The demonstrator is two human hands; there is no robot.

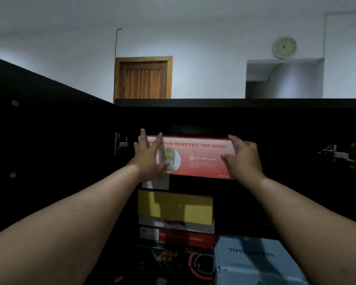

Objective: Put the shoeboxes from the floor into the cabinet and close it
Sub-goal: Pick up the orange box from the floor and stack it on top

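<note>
Both forearms are reaching up from the lower corners toward the dark cabinet (193, 102). From the left, its open door (39, 120) is hanging wide; the left hand (150, 159), fingers spread flat, is pressing the red shoebox (197, 159) at the top of the stack, while the right hand (243, 159), loosely curved, is steadying its other end. Several boxes are already sitting stacked below; closing looks yet to be done.

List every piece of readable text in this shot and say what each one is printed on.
"...TION NEVER FELT THIS GOOD." on the red shoebox at the top of the stack; the left hand covers its start.
Logo and small print below it: too blurred to read.
Upside-down dark lettering on the pale blue box: not legible.
Upside-down white lettering on the dark red box: too blurred.
Wall clock: numerals too small.
</note>
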